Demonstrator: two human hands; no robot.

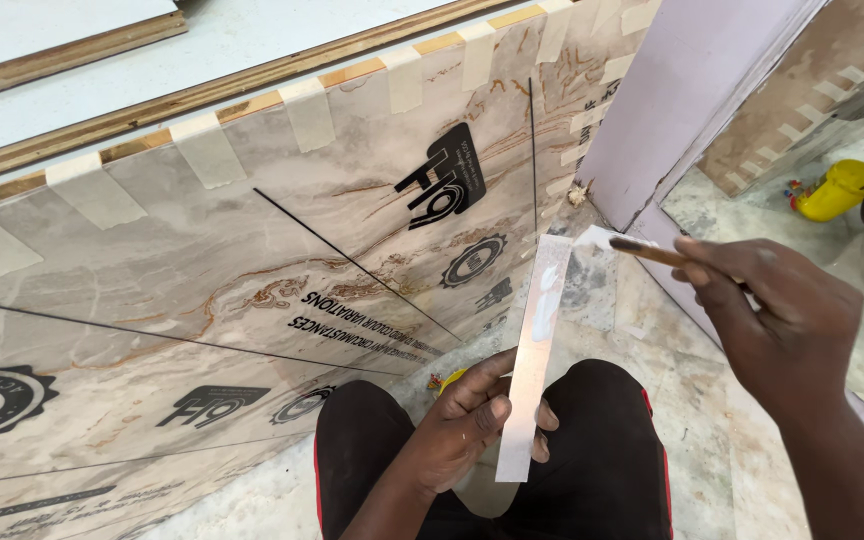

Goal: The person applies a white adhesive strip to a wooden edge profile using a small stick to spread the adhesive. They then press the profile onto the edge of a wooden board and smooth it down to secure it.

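Marble-patterned laminate board (pixel 202 260) with taped edges, pale marble floor (pixel 712 420), lilac panel (pixel 692 90), yellow container (pixel 837 188), daylight

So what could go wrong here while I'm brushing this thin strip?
The strip is pinched only near its lower end by the left hand, so brush pressure from the right hand near the far end could flex or tilt it. The brush could also smear onto the marbled panel close beside it, or drip onto the floor or the dark trousers below.
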